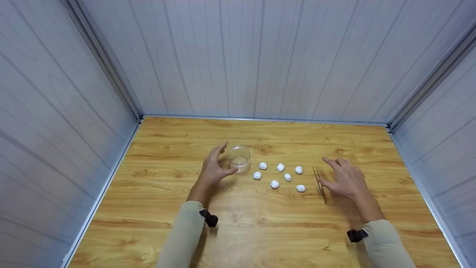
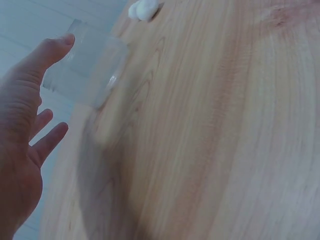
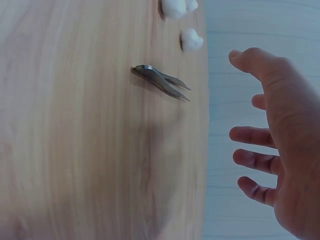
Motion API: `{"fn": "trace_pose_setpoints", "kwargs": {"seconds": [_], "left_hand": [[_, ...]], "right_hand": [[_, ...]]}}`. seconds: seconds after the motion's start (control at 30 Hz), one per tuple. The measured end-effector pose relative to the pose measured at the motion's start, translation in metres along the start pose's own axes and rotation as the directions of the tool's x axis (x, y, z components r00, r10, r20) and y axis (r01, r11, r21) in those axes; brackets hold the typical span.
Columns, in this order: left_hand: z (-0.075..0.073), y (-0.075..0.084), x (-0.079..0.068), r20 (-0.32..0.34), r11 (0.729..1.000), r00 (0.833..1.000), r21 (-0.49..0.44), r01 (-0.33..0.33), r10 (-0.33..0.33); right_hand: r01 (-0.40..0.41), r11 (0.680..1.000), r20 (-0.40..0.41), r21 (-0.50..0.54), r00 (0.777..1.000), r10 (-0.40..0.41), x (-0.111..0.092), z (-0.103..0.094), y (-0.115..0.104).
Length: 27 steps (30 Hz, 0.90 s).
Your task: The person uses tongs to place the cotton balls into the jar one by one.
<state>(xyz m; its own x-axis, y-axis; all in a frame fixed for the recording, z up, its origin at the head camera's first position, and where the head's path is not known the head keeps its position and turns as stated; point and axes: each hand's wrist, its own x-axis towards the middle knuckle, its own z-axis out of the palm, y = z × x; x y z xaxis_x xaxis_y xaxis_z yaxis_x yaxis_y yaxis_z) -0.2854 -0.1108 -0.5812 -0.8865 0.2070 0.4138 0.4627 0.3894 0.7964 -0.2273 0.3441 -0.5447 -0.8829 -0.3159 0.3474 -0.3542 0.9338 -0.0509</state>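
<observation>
A clear round jar (image 1: 239,158) stands upright on the wooden table, with nothing visible inside. My left hand (image 1: 214,166) is at its left side, thumb and fingers spread apart; in the left wrist view the thumb overlaps the jar (image 2: 90,65). Metal tweezers (image 1: 319,185) lie flat on the table, their two tips parted and pointing away from me. Just to their right hovers my right hand (image 1: 346,178), fingers extended and holding nothing. In the right wrist view the tweezers (image 3: 160,81) lie apart from the hand.
Several white cotton balls (image 1: 280,167) lie scattered between the jar and the tweezers. Pale panel walls (image 1: 241,59) enclose the wooden table (image 1: 238,238) at the back and both sides. A small black wrist camera (image 1: 209,218) sits on each sleeve.
</observation>
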Motion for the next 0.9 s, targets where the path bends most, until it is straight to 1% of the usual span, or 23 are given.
{"fn": "trace_pose_setpoints", "kwargs": {"seconds": [0.07, 0.1, 0.33, 0.43, 0.6, 0.83, 0.9], "left_hand": [[0.001, 0.001, -0.001, 0.019, 0.999, 0.999, -0.039, 0.034, -0.033], [0.002, 0.001, -0.001, 0.021, 0.998, 0.999, -0.043, 0.039, -0.038], [0.006, 0.000, -0.001, 0.002, 0.995, 0.997, -0.054, 0.082, -0.082], [0.010, -0.001, 0.000, 0.008, 0.994, 0.997, -0.067, 0.081, -0.080], [0.017, -0.004, 0.002, 0.005, 0.997, 0.998, -0.053, 0.063, -0.063], [0.023, -0.009, 0.001, -0.013, 0.997, 0.999, -0.056, 0.046, -0.046], [0.025, -0.011, -0.001, -0.023, 0.998, 0.999, -0.039, 0.043, -0.044]], "right_hand": [[0.003, 1.000, 0.003, 0.000, 1.000, -0.003, -0.002, 0.003, 0.000], [0.002, 1.000, 0.003, -0.003, 1.000, -0.002, -0.002, 0.005, -0.001], [0.002, 1.000, 0.023, 0.013, 1.000, -0.002, -0.005, 0.016, -0.001], [-0.016, 0.999, 0.048, 0.031, 0.999, 0.015, -0.008, 0.019, -0.001], [-0.065, 0.997, 0.091, 0.051, 0.994, 0.060, -0.013, 0.024, -0.002], [-0.102, 0.992, 0.104, 0.068, 0.990, 0.095, -0.017, 0.031, -0.003], [-0.114, 0.991, 0.104, 0.071, 0.989, 0.106, -0.019, 0.033, -0.003]]}}
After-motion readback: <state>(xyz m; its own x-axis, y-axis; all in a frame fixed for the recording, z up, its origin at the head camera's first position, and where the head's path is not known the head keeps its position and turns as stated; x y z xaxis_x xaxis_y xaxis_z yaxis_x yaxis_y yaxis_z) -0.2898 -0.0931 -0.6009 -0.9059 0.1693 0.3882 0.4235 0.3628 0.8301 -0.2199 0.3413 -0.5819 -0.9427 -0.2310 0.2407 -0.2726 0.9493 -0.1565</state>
